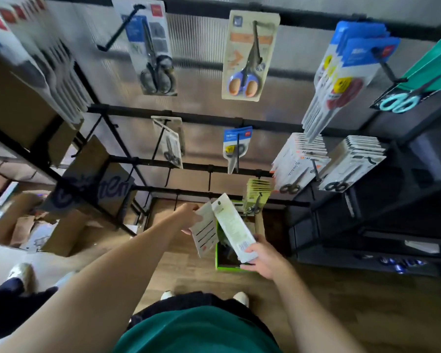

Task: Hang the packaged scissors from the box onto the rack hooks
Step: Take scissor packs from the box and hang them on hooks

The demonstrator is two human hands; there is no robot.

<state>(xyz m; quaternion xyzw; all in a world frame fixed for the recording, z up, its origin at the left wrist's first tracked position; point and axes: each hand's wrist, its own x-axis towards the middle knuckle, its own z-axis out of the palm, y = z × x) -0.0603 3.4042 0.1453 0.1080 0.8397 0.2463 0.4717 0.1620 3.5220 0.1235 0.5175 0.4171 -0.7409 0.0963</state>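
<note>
**Q:** Green shirt (199,332) at the bottom, bare forearms reaching out. What are the hands doing?

**R:** Right hand (262,258) pinches the lower end of a pale packaged pair of scissors (233,226), thumb across the barcode corner, fingers curled underneath. Left hand (189,217) holds a second card (203,231) by its upper edge; its fingers are hidden behind the card, so I cannot tell how they lie. Both packs hover just above the open green box (225,258) on the wooden floor.

**Q:** How would such a pack handle?

**R:** Likely light, a stiff flat card with a slick plastic blister, heavier at the handle end. I would grip it low or by the edges, leaving the hang hole at the top free to thread onto a hook. A loose pinch could let it swing or slip.

**Q:** Where might it go?

**R:** Yellow-green packs (257,193) hang on the lowest rail just beyond, looking like the same kind. Bare hooks (168,178) stand to their left.

**Q:** Any writing?

**R:** Only the barcode and blurred lines on the backs. Further off, the cardboard carton (97,184) carries large blue lettering, too smeared to read. Upper packs show red and blue brand patches, illegible.
</note>
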